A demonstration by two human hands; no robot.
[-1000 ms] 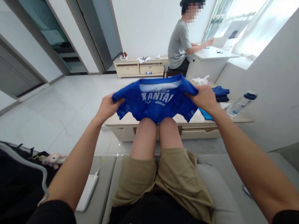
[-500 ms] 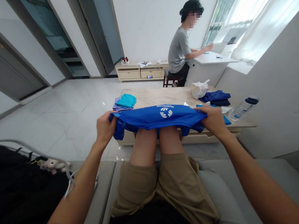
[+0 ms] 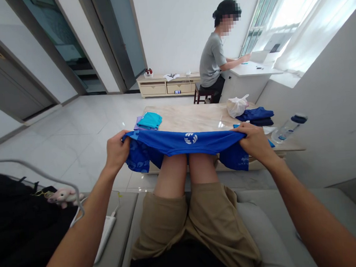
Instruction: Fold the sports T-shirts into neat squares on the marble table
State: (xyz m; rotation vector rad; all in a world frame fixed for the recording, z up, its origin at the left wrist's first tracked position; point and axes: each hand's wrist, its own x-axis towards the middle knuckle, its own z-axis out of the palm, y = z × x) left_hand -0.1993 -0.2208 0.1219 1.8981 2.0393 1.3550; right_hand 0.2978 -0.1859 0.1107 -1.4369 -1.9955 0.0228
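A blue shirt (image 3: 181, 143) with a white logo stretches flat over my knees, folded lengthwise. My left hand (image 3: 116, 151) is closed on its left end and my right hand (image 3: 254, 141) is closed on its right end. Both ends hang down a little past my fists. Beyond my knees stands a low wooden table (image 3: 192, 117). On it lie a folded teal and purple pile (image 3: 148, 121) at the left and dark blue folded clothes (image 3: 256, 116) at the right.
A white plastic bag (image 3: 237, 105) and a clear bottle (image 3: 287, 128) lie on the table's right side. Another person (image 3: 214, 64) sits at a white desk by the window. Left of me on the sofa (image 3: 264, 233) lie a black bag (image 3: 16, 226), a white remote (image 3: 104, 236) and a small plush toy (image 3: 63, 195).
The shirt came down from in front of me to my knees and was folded over. My hands then moved slightly apart, pulling it taut.
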